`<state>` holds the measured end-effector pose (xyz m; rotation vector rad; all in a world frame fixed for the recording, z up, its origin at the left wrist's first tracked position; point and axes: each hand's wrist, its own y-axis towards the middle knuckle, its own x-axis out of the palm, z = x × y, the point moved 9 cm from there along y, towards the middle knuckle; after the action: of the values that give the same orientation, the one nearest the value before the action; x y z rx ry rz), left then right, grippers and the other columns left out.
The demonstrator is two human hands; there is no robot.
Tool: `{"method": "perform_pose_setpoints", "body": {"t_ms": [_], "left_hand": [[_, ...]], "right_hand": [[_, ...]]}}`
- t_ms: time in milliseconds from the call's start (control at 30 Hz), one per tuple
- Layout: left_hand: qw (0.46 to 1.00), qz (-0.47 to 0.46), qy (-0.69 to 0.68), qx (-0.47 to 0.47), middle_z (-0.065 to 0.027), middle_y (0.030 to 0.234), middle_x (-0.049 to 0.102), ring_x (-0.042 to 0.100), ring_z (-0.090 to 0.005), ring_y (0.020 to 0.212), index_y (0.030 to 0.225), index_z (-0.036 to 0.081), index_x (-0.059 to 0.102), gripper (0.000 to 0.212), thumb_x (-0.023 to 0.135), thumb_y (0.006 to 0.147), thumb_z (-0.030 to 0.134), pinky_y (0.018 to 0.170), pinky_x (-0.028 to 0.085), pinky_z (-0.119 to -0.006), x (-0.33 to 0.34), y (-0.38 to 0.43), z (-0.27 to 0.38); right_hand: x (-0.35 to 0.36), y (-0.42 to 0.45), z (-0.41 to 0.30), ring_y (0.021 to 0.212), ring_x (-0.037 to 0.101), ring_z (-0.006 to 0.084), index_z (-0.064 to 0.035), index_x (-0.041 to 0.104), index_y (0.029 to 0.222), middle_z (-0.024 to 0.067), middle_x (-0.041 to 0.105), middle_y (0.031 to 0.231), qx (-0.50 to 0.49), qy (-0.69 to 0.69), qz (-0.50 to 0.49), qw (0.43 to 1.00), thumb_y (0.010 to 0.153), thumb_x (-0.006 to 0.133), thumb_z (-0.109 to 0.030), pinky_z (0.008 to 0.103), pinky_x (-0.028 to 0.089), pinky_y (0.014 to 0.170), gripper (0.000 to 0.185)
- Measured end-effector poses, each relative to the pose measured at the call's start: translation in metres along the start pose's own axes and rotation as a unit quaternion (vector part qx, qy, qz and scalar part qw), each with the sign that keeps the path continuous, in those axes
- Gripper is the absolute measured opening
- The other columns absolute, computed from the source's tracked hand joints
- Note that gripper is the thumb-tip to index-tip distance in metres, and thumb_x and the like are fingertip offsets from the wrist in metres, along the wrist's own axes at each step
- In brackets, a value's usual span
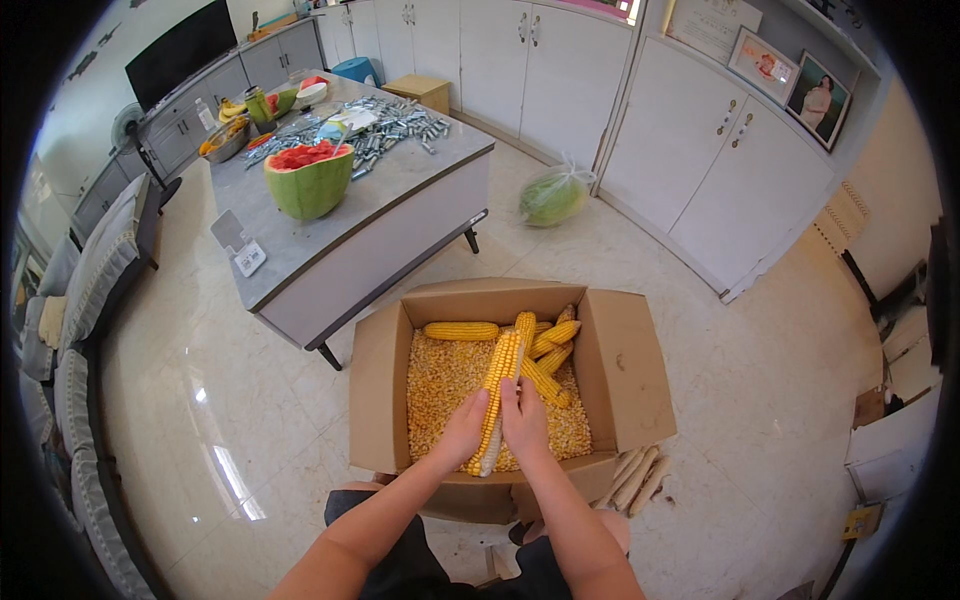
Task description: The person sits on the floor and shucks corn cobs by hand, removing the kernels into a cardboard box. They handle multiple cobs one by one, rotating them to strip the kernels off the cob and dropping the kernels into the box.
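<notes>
Over an open cardboard box [630, 367], my left hand [465, 431] grips a dried ear of corn [499, 375] covered in yellow kernels. From the other side, my right hand [526, 421] closes on the same ear, its thumb lying along it. A pale, kernel-free length of cob [491, 454] shows along the ear's right side and lower end; whether it is a bared strip or a separate cob, I cannot tell. Loose corn kernels [450, 382] cover the box's bottom. Several whole ears lie heaped at its far right, and one ear [460, 331] rests along the far wall.
Bare cobs [637, 476] lie on the floor by the box's near right corner. Beyond the box stands a low table [382, 217] with a cut watermelon [307, 184] and many small metal parts [405, 124]. A bagged watermelon [555, 196] sits on the floor near white cabinets [555, 90].
</notes>
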<state>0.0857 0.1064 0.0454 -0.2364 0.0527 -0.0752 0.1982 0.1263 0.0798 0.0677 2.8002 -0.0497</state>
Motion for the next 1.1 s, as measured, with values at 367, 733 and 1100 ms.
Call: {"method": "perform_pose_setpoints", "body": {"t_ms": [367,733,1100], "left_hand": [[0.99,-0.025,-0.119,-0.073,-0.0102,0.11,0.055,0.05,-0.0163,0.098,0.119,-0.006,0.046,0.05,0.03,0.097,0.036,0.09,0.038,-0.026,0.004,-0.001,-0.016],[0.999,-0.033,-0.004,-0.035,-0.0181,0.116,0.053,0.048,-0.0227,0.108,0.118,-0.007,0.047,0.052,0.03,0.096,0.037,0.096,0.033,-0.029,0.008,-0.002,-0.013],[0.997,-0.02,-0.043,-0.052,-0.0148,0.113,0.054,0.05,-0.0204,0.102,0.12,-0.007,0.046,0.051,0.033,0.096,0.036,0.092,0.036,-0.028,0.001,0.0,-0.016]], "right_hand": [[0.003,0.004,0.012,0.074,0.056,0.0389,0.0033,0.05,0.094,0.0246,0.058,0.08,-0.016,-0.015,-0.019,1.0,0.094,0.035,-0.035,0.0424,0.043,0.067,0.041],[-0.009,0.008,0.018,0.074,0.057,0.0403,0.0024,0.052,0.095,0.0248,0.058,0.077,0.036,-0.066,0.011,0.997,0.092,0.038,-0.04,0.0439,0.043,0.066,0.045],[-0.018,0.011,0.004,0.076,0.055,0.0363,0.0031,0.054,0.094,0.0219,0.057,0.081,-0.056,-0.078,0.043,0.994,0.094,0.035,-0.03,0.0411,0.042,0.068,0.039]]}}
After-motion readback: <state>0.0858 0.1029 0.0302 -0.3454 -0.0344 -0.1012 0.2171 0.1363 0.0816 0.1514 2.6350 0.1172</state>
